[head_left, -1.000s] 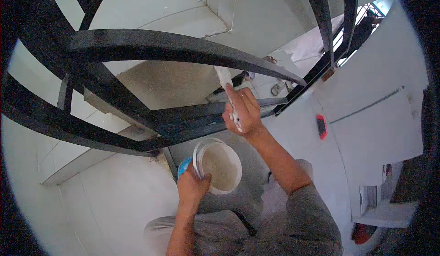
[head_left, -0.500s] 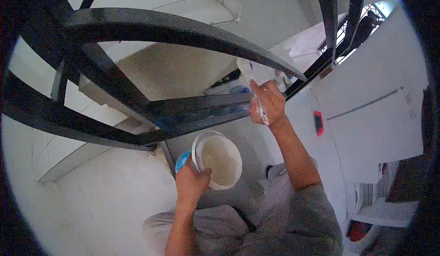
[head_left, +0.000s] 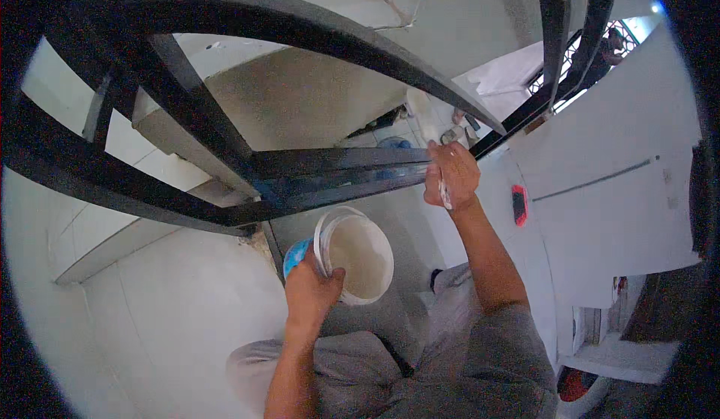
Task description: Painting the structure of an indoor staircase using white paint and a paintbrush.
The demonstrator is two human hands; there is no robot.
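My left hand (head_left: 311,293) grips the rim of a white plastic bucket (head_left: 382,261), its thumb hooked over the edge. Pale, off-white stuff coats the inside of the bucket, and a blue patch shows on its outer side. My right hand (head_left: 454,175) is closed round a white-smeared paintbrush (head_left: 445,195), whose handle end pokes out below the fist. The brush's far end is hard to make out against the pale background. This hand is close to the low black rail (head_left: 337,171), at its right part.
Black curved bars (head_left: 300,33) of a metal railing cross the upper left, in front of pale steps (head_left: 180,171). A red-and-black object (head_left: 520,205) lies on the white floor to the right. Another person (head_left: 600,55) is at the far upper right.
My right hand has moved slightly right and down with the paintbrush. The left hand still holds the bucket in nearly the same place. The view has shifted a little.
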